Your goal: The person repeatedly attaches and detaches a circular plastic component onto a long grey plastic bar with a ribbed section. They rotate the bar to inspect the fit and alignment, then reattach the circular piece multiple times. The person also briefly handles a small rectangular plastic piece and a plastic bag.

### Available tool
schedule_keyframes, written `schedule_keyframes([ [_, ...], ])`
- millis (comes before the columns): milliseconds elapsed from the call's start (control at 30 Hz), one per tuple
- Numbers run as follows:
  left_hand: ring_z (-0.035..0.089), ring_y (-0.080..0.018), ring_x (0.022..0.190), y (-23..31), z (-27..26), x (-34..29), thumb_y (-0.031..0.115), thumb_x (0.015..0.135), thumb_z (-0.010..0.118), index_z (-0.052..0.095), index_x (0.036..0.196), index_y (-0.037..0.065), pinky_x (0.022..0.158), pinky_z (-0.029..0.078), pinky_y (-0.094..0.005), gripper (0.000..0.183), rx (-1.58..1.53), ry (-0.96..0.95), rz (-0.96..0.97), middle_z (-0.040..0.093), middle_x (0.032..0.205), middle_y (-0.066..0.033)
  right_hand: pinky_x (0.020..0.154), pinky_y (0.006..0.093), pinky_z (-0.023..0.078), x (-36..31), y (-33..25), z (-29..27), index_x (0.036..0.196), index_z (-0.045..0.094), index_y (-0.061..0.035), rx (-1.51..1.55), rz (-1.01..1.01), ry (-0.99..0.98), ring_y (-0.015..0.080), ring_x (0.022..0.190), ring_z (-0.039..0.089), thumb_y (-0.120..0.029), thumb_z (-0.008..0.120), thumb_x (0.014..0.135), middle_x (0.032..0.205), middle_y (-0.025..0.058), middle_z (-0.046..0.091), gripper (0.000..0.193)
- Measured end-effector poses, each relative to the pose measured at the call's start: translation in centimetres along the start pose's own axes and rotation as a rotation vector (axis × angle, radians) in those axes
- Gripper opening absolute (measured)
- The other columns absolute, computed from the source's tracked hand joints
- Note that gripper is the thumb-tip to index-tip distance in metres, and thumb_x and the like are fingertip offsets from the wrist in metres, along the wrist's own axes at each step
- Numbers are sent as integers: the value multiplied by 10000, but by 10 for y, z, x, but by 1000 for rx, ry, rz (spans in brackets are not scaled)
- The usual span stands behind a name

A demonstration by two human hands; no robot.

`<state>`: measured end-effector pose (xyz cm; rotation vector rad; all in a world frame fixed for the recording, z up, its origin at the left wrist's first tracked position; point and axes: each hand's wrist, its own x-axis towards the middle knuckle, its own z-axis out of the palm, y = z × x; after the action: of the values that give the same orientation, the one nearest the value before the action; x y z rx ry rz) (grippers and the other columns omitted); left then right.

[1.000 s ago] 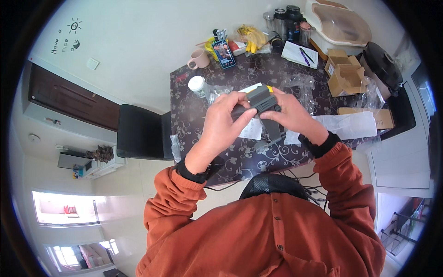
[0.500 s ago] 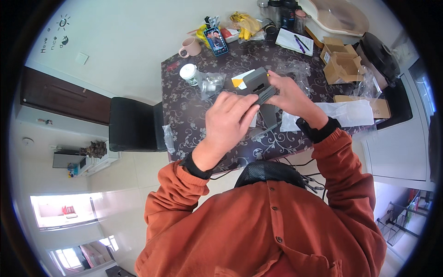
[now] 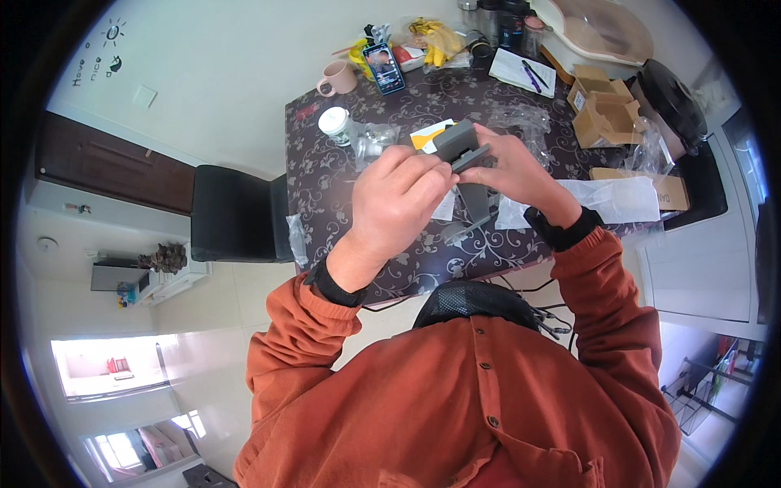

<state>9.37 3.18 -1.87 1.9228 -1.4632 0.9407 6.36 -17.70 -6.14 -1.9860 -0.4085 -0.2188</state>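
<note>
Above the table I hold a dark grey, blocky plastic device [image 3: 457,140] with both hands. My right hand [image 3: 521,172] is closed around its right side, the thumb below and the fingers behind. At its lower left corner my left hand [image 3: 394,199] is closed, fingertips pressed against the edge; they hide that corner. A flat plate stands out from the block's near side, leaving a dark gap between them. Beneath the hands is a grey flat piece [image 3: 474,203] with a clear edge; I cannot tell if it joins the device. A yellow and white card [image 3: 427,137] shows behind.
On the patterned table [image 3: 325,191] are a white lidded cup [image 3: 333,124], a clear plastic bag [image 3: 374,140], a pink mug [image 3: 338,79], a propped phone [image 3: 383,68], bananas [image 3: 442,45], a notebook with pens [image 3: 521,73], opened cardboard boxes [image 3: 606,118] and a white sheet [image 3: 606,201].
My left hand has shifted slightly left, its fingers drawn in at the device's corner. The device has tilted, and a wider gap shows between its block and the plate.
</note>
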Motion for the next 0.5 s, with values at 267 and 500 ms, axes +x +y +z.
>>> schedule_keyframes([
  [267,578,-231,671,3,1,-3,36,665,814,575,778,50,582,470,-317,265,-106,-16,-135,648,783,-56,750,319,469,-5,0,0,995,686,-40,-31,-55,12,197,847,588,-145,740,765,849,88,690,259],
  [500,571,-239,699,3,-7,-8,57,703,794,591,765,24,614,462,-325,215,-196,-120,-304,641,773,-79,1077,387,333,-10,-7,3,991,674,-29,-149,-152,33,317,821,603,-171,706,791,826,152,664,248],
])
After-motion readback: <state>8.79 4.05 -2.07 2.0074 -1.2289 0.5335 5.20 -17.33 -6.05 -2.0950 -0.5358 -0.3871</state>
